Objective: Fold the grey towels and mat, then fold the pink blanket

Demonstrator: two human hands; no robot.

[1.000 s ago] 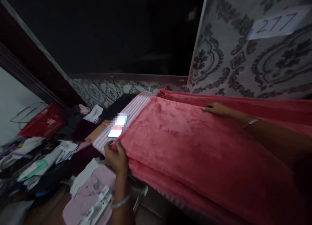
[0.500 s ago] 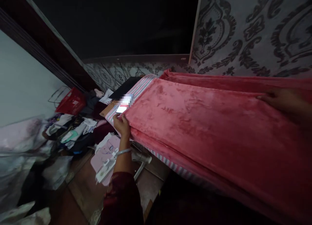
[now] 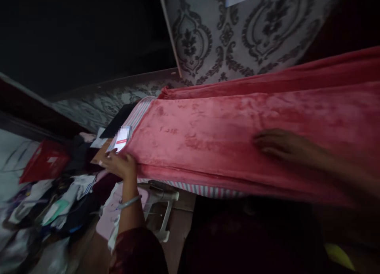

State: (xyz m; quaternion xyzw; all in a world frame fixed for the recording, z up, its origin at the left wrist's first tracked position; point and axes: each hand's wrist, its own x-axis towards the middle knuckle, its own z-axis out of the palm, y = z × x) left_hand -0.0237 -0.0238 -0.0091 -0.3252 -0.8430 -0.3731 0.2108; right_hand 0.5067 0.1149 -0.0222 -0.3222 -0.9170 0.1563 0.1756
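A long pink-red plush blanket lies folded lengthwise over a striped cover, whose edge shows at the left end and along the front. My left hand is at the blanket's front left corner, fingers apart and holding nothing, close to a lit phone. The phone rests on the striped cover, its screen partly blurred out. Farther right, my right hand lies on top of the blanket with its fingers stretched out and slightly smeared by motion.
Clothes are heaped on the left, beside a red basket. A pale pink stool-like piece and a white frame stand below the left end. Behind are patterned wallpaper and a large dark screen.
My right hand has come off the blanket's back edge and now lies flat on its middle. My left hand has loosened from the corner. The view has swung to the right.
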